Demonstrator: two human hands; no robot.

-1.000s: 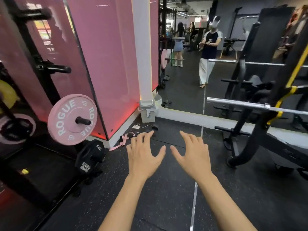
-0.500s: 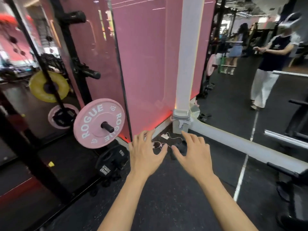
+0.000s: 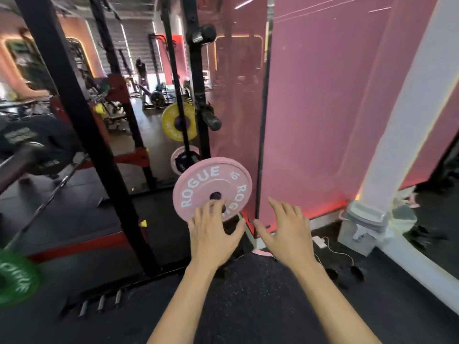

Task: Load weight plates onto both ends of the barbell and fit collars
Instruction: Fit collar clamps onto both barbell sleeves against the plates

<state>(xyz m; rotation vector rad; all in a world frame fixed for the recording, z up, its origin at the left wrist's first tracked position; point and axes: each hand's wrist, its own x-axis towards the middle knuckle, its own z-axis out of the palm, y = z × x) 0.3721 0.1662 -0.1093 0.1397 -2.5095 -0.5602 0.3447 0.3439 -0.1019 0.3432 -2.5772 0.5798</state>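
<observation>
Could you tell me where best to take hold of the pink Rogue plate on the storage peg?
Probably by the rim of the pink Rogue plate, one hand on each side, coming from the front. It hangs upright on its peg, face toward you, so it should slide straight off.

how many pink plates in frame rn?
2. One pink ROGUE plate hangs on a rack peg just ahead of the left hand; a second pink plate sits behind it, below the yellow plate, partly hidden by the upright. More may be hidden.
</observation>
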